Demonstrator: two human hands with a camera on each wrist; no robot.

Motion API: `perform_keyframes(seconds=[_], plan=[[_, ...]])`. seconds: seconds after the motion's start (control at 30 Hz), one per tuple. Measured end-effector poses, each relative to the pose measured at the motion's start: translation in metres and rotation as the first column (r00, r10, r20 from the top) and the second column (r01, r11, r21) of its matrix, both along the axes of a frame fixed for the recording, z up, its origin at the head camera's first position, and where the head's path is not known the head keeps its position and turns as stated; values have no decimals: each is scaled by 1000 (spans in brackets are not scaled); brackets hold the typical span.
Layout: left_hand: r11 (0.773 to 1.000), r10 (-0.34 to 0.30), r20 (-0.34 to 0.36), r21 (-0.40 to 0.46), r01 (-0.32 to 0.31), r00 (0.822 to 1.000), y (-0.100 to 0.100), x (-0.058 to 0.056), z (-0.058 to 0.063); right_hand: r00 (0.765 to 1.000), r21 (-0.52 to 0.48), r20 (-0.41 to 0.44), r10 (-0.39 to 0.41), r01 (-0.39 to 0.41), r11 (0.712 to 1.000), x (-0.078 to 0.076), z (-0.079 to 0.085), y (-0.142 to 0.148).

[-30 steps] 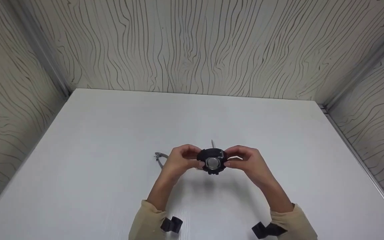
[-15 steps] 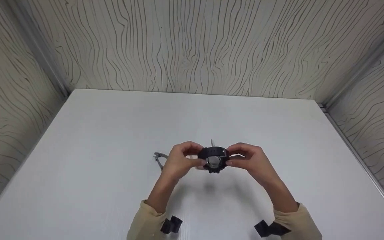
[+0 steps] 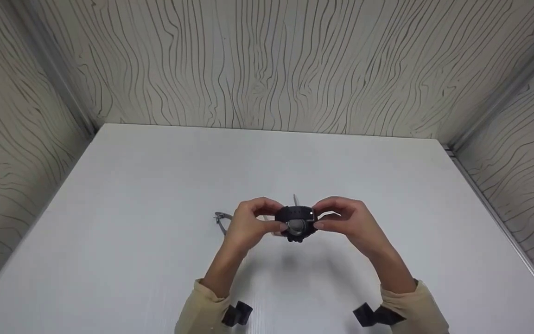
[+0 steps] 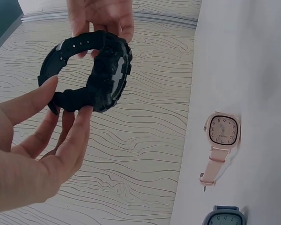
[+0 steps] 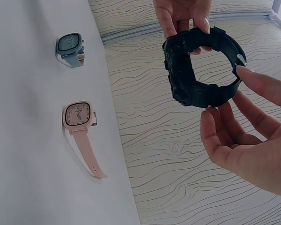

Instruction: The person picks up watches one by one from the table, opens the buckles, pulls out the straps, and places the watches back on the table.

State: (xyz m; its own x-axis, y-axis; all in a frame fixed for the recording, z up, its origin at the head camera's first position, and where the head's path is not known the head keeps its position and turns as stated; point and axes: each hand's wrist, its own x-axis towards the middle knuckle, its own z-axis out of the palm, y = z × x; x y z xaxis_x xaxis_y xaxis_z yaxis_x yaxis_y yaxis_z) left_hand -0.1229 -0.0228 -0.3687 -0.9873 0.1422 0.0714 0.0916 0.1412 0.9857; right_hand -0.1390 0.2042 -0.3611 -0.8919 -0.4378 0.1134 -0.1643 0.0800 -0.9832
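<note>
Both hands hold a chunky black wristwatch (image 3: 295, 214) above the table, its strap closed into a loop. My left hand (image 3: 251, 225) pinches one side of it between thumb and fingers. On the other side my right hand (image 3: 348, 221) grips it likewise. The head view shows the round metallic case back inside the loop, the strap uppermost. From the left wrist, the thick case (image 4: 113, 72) appears side-on, facing away from the strap's buckle side. The right wrist view shows a shiny buckle (image 5: 241, 60) close to the right thumb.
On the white table (image 3: 132, 222), beyond the hands, lie a pink square watch (image 5: 78, 115) and a blue-grey watch (image 5: 69, 43). The left hand partly hides the blue-grey watch in the head view. Wood-grain panels (image 3: 257, 65) enclose the back and sides.
The black watch has tilted slightly, so its strap covers more of the metallic case back. The right hand has shifted a little to the right; both hands keep their hold.
</note>
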Motion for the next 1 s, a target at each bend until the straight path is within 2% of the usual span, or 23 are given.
perform_keyframes(seconds=[0.23,0.47,0.67,1.0], plan=[[1000,8,18,-21,-7,1000,1,0,-1,999,78,-34,-7,10,997,-1,4,-5],[1000,9,32,-17,-8,999,1,0,-1,996,87,-83,-10,18,996,0,4,-13],[1000,15,48,-22,-14,999,1,0,-1,993,99,-108,-50,61,993,1,4,-20],[1000,-7,20,2,7,1000,1,4,1,995,75,-82,-54,61,995,2,2,-27]])
